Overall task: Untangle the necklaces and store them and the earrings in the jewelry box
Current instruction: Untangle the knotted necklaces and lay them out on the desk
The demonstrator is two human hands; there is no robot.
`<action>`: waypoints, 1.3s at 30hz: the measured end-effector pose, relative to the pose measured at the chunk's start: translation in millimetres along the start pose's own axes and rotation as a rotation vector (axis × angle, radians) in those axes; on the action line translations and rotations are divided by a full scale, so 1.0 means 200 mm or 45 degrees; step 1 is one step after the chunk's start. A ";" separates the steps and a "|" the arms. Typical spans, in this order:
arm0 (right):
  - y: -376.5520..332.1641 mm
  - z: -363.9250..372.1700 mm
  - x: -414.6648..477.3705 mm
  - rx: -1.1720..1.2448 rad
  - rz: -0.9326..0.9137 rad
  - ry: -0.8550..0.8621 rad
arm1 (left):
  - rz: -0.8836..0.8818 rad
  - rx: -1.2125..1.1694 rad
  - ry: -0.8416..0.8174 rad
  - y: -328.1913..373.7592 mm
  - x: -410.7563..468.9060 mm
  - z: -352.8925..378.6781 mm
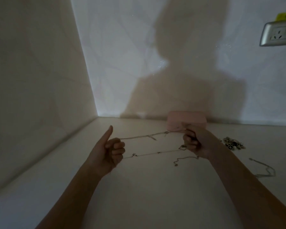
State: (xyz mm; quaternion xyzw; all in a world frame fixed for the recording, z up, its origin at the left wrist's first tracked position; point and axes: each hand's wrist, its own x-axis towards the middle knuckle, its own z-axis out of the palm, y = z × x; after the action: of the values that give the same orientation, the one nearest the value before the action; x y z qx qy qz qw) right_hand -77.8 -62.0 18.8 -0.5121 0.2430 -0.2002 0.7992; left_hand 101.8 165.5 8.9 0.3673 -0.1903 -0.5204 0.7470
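A thin chain necklace (149, 136) with small charms is stretched as a loop above the white tabletop between both hands. My left hand (111, 150) has its fingers curled round the loop's left end, thumb pointing up. My right hand (192, 142) grips the right end, where a small pendant hangs. A loose length of chain (183, 160) trails down onto the table below my right wrist. The closed pink jewelry box (175, 120) stands against the back wall, partly hidden by my right hand. A pile of earrings (233, 142) lies to the right.
Another chain necklace (264, 167) lies on the table at the right. The white table (147, 195) sits in a corner, with a side wall on the left and a back wall behind. A wall socket (277, 33) is high on the right. The light is dim.
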 end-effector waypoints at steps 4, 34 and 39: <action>-0.02 0.00 -0.01 0.193 0.145 -0.246 | 0.244 -0.194 0.202 0.00 0.04 -0.08; -0.05 -0.06 -0.04 -1.224 -0.230 0.302 | 0.497 1.236 1.341 0.11 0.00 -0.31; -0.06 -0.03 -0.06 -1.153 -0.467 0.288 | 0.507 1.554 1.443 0.09 0.00 -0.33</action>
State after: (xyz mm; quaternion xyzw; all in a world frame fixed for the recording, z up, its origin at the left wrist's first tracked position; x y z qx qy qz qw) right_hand -91.8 -65.0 28.6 -0.8170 0.2968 -0.2660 0.4169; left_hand 157.7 193.0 -21.0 0.8696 -0.0961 0.0763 0.4783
